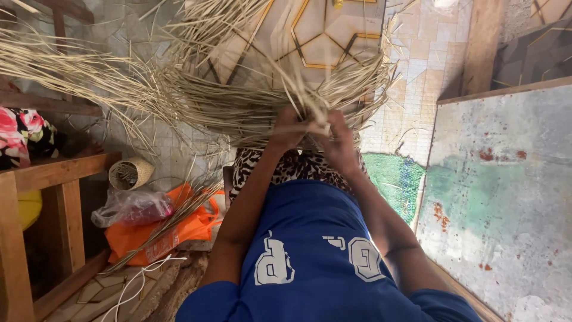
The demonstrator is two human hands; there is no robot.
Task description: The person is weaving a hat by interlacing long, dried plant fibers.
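Orange bag [190,229], small woven basket [131,173] — green mat [393,179]

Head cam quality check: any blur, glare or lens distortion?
Head view: even daylight, small blown-out patch on the floor tiles; wide-angle bending at the edges; both hands and the straw weave fairly sharp, loose straw tips slightly soft; no hard shadows.

Your hands grip dry, matt straw-coloured woven reeds [250,107], stiff and fibrous. Your blue shirt [316,256] is soft matt cloth. Beside you lie a glossy orange plastic bag [196,229], a crinkled clear plastic bag [131,207], a rough wooden bench [56,173], and a worn, rust-flecked painted panel [506,197].
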